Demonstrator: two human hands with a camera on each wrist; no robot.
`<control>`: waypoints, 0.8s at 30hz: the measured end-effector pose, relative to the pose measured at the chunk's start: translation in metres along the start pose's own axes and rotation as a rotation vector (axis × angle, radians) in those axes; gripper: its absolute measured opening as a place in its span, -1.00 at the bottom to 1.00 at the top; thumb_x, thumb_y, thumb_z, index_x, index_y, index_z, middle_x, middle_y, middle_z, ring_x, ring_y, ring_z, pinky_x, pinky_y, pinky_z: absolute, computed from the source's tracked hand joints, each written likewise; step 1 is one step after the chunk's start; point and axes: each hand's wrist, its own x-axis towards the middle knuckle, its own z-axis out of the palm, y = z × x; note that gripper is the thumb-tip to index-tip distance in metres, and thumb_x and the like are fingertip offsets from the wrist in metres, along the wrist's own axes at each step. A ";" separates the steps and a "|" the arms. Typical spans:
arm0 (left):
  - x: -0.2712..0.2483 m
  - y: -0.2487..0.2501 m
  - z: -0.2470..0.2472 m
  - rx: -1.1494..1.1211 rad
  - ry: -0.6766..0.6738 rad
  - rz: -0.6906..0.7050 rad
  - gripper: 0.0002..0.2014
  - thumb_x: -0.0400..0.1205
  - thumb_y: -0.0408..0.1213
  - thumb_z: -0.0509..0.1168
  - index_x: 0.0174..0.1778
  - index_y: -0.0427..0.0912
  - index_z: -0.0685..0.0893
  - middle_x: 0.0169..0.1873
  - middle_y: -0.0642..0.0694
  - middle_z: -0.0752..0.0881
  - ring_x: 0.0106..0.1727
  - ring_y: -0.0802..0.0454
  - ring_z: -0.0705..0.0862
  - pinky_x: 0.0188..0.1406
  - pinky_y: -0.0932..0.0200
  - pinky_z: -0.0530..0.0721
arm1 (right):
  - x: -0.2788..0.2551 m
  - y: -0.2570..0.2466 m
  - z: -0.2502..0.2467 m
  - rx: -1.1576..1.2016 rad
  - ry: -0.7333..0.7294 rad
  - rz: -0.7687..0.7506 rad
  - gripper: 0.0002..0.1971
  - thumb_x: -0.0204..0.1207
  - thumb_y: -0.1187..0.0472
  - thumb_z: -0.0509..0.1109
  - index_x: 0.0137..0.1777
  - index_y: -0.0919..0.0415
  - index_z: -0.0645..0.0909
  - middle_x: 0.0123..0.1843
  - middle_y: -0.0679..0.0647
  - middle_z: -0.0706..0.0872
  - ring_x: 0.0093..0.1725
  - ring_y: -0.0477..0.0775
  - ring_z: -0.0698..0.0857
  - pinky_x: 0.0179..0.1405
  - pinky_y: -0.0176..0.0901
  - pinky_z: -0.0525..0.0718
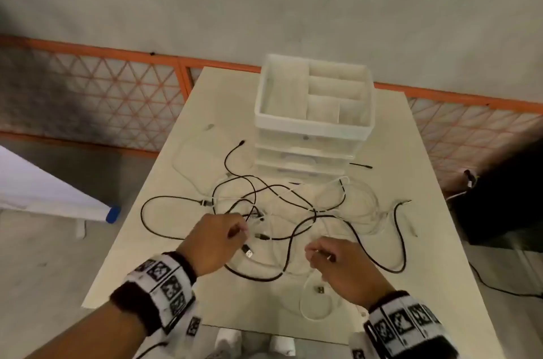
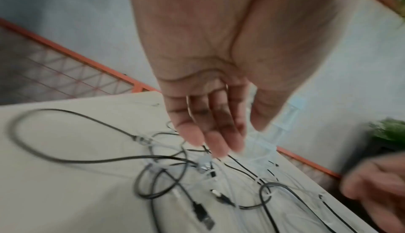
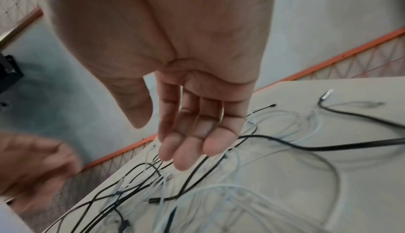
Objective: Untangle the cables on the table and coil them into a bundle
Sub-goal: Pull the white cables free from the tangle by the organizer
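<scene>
1. Nearest, the left hand (image 1: 214,241) and right hand (image 1: 338,264) hover low over the tabletop (image 1: 182,241), wrists banded with black-and-white marker cuffs (image 1: 164,285).
2. Both palms face down with fingers loosely extended, slightly curved, holding nothing; the wrist views show them spread just above the tangle.
3. Beyond the fingertips, black cables (image 1: 176,200) and white cables (image 1: 361,205) lie crossed and looped across the tabletop's middle, plugs scattered among them.
4. Farther back stands a white drawer organiser (image 1: 314,123) with open top compartments.
5. Behind runs an orange mesh fence (image 1: 117,94).
</scene>
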 end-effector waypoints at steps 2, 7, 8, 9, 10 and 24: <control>0.026 0.013 0.011 0.020 0.145 0.010 -0.92 0.57 -0.23 0.36 -0.16 0.01 0.76 -0.22 0.12 0.77 -0.16 0.10 0.73 -0.06 0.20 0.66 | 0.014 -0.008 0.006 -0.085 0.008 -0.030 -0.87 0.66 0.06 0.37 -0.01 -0.06 0.77 -0.04 -0.11 0.82 -0.15 0.09 0.81 -0.11 0.01 0.83; 0.072 0.024 0.024 0.099 0.182 -0.133 -0.43 0.55 -0.23 0.37 0.52 -0.12 0.47 0.45 -0.15 0.53 0.43 -0.17 0.55 0.37 0.01 0.54 | 0.030 -0.024 0.017 -0.167 0.003 -0.139 -0.84 0.64 0.07 0.39 0.05 0.02 0.80 -0.04 -0.11 0.84 -0.01 -0.15 0.72 0.12 -0.11 0.68; 0.077 0.026 0.022 0.099 0.107 -0.147 -0.37 0.56 -0.23 0.37 0.58 -0.10 0.40 0.51 -0.15 0.50 0.47 -0.17 0.52 0.41 0.01 0.51 | 0.031 -0.027 0.016 -0.167 0.001 -0.150 -0.84 0.64 0.07 0.39 0.06 0.03 0.80 -0.04 -0.11 0.84 -0.02 -0.16 0.72 0.13 -0.12 0.68; 0.081 0.029 0.021 0.114 0.026 -0.154 -0.40 0.57 -0.23 0.35 0.57 -0.09 0.42 0.49 -0.16 0.54 0.46 -0.17 0.54 0.38 0.04 0.53 | 0.032 -0.030 0.016 -0.171 0.009 -0.158 -0.84 0.65 0.07 0.39 0.08 0.03 0.80 -0.04 -0.11 0.84 -0.03 -0.19 0.71 0.13 -0.12 0.68; 0.085 0.031 0.021 0.173 -0.062 -0.154 -0.51 0.59 -0.22 0.32 0.49 -0.09 0.53 0.42 -0.16 0.62 0.40 -0.17 0.60 0.29 0.10 0.57 | 0.034 -0.033 0.015 -0.172 0.025 -0.157 -0.83 0.65 0.07 0.39 0.11 0.01 0.78 -0.04 -0.13 0.83 -0.05 -0.21 0.70 0.14 -0.13 0.68; 0.052 0.114 -0.109 -0.168 0.130 0.329 -0.87 0.64 -0.10 0.38 -0.04 -0.02 0.81 -0.36 0.21 0.68 -0.44 0.43 0.59 -0.40 0.52 0.45 | 0.058 -0.077 -0.043 -0.067 0.350 -0.041 -0.62 0.69 -0.06 0.29 -0.27 0.12 0.70 -0.29 0.02 0.82 -0.27 0.10 0.79 -0.17 -0.06 0.72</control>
